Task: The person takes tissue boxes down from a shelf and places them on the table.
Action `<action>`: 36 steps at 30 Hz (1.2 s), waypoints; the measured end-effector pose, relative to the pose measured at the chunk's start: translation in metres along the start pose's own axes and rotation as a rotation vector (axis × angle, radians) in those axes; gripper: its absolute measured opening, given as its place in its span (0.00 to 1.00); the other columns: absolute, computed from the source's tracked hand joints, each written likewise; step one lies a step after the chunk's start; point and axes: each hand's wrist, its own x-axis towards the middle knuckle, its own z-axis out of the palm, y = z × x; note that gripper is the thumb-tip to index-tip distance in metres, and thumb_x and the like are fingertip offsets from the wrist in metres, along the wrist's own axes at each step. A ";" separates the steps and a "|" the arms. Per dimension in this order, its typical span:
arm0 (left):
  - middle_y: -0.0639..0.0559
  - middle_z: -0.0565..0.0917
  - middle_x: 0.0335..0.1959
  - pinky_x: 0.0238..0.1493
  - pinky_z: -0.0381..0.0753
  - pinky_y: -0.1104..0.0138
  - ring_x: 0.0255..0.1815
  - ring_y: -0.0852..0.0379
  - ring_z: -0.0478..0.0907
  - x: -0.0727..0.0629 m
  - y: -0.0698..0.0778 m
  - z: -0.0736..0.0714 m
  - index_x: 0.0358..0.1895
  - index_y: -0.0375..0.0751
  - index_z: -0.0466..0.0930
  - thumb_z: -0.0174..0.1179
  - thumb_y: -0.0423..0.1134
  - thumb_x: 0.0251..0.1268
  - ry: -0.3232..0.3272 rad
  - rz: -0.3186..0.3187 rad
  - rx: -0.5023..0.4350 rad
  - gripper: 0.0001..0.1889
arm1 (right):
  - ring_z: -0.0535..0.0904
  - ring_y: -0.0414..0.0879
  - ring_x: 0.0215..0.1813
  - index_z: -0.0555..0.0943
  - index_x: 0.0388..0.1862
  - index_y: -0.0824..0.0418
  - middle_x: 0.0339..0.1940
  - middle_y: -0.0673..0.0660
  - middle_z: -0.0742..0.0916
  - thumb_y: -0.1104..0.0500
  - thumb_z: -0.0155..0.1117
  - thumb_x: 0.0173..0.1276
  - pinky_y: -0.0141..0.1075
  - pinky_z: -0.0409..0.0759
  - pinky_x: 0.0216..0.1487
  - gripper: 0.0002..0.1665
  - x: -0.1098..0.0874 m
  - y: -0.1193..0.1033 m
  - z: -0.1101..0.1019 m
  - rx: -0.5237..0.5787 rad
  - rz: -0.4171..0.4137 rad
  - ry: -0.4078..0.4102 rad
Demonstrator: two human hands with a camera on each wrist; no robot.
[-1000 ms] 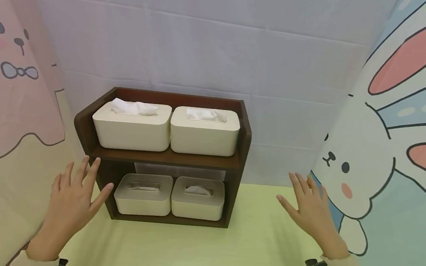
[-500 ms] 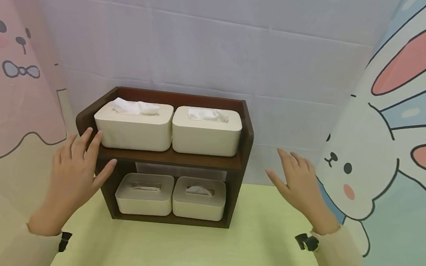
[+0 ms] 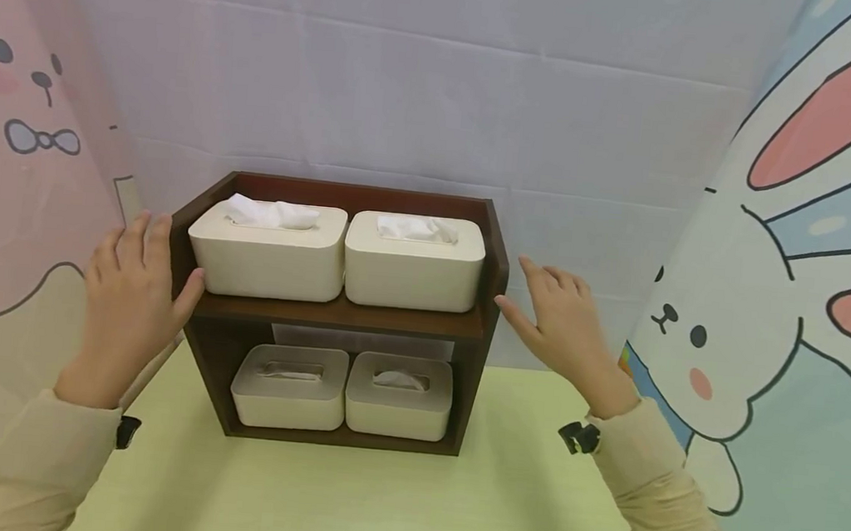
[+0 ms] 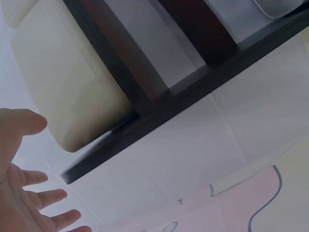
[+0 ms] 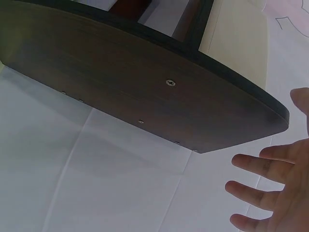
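Observation:
A dark brown two-tier wooden shelf (image 3: 339, 316) stands on the pale green table. Its upper tier holds a left cream tissue box (image 3: 268, 266) and a right cream tissue box (image 3: 411, 277), each with white tissue sticking out. Two smaller lidded tissue boxes sit side by side below, a left one (image 3: 287, 405) and a right one (image 3: 396, 413). At the shelf's upper left side my left hand (image 3: 130, 301) is held with fingers spread, thumb overlapping the side panel in the head view. My right hand (image 3: 559, 326), fingers extended, is just outside the right side panel (image 5: 120, 82). Neither hand holds anything.
A pale cloth wall (image 3: 409, 89) hangs behind the shelf. Printed curtains close in both sides, a pink one (image 3: 25, 209) at left and a rabbit-patterned one (image 3: 727, 339) at right. The green tabletop (image 3: 332, 500) extends in front of the shelf.
Both hands have risen from lower down to the height of the upper tier. The right hand has also moved left, close to the shelf's side. The shelf and boxes stay in place.

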 end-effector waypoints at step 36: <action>0.11 0.68 0.43 0.44 0.59 0.34 0.41 0.21 0.62 0.010 -0.025 0.023 0.64 0.18 0.43 0.52 0.27 0.57 -0.308 -0.193 -0.206 0.35 | 0.72 0.62 0.58 0.60 0.65 0.74 0.54 0.71 0.78 0.46 0.50 0.66 0.56 0.66 0.60 0.39 0.029 -0.012 0.020 -0.048 0.087 -0.095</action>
